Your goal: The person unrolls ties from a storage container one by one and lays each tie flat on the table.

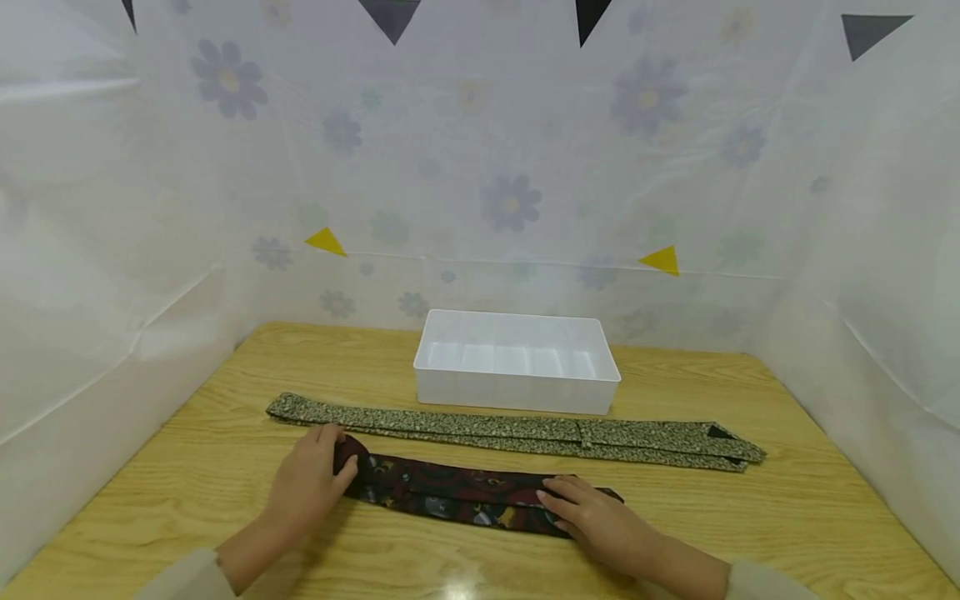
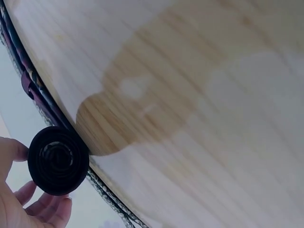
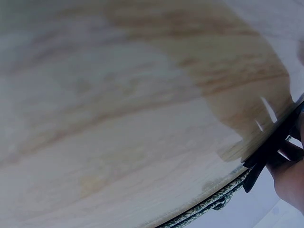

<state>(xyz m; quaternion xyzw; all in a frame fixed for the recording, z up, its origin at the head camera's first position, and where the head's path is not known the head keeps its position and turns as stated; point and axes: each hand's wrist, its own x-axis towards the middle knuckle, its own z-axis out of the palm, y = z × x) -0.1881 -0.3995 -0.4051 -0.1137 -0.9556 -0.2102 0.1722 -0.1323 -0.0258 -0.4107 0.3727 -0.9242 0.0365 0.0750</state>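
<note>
A dark necktie [image 1: 465, 493] with a maroon, gold and grey print lies lengthwise across the table, its left end wound into a roll [image 1: 349, 457]. My left hand [image 1: 303, 473] grips this roll between thumb and fingers. The left wrist view shows the roll end-on as a dark spiral [image 2: 58, 160]. Toward the tie's other end, my right hand [image 1: 600, 521] rests on the fabric with fingers extended over it. A dark tip sticks out past that hand. Behind lies a second necktie [image 1: 480, 425], speckled green-beige, folded lengthwise with its pointed end to the right.
A white plastic box [image 1: 517, 392] with several compartments along its inside stands behind the speckled tie. The wooden table [image 1: 187, 467] is bounded by pale flowered sheeting [image 1: 510, 125] at the back and both sides.
</note>
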